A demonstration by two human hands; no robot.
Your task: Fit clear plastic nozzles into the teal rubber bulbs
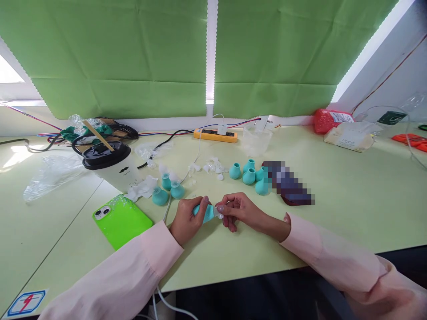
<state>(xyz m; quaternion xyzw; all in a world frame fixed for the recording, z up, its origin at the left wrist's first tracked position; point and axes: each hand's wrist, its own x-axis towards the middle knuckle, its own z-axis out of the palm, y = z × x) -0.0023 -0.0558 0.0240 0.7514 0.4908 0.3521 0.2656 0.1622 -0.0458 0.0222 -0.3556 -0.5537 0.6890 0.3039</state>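
My left hand [190, 218] is wrapped round a teal rubber bulb [208, 214], which lies on its side with its neck pointing right. At that neck, the fingers of my right hand [237, 210] pinch a small clear plastic piece [218, 213]; its exact shape is hard to make out. Left of my hands stand several teal bulbs [160, 196], some with whitish clear tops. Another group of teal bulbs [248, 176] with open mouths stands beyond my right hand. Small translucent scraps [215, 166] lie between the two groups.
A green phone [123, 221] lies by my left forearm, with a lidded paper cup [115, 171] behind it. A blurred dark object [293, 184] is on the right. Farther back are a yellow power strip [215, 136] and a clear plastic tub [256, 140]. A white cable crosses the table.
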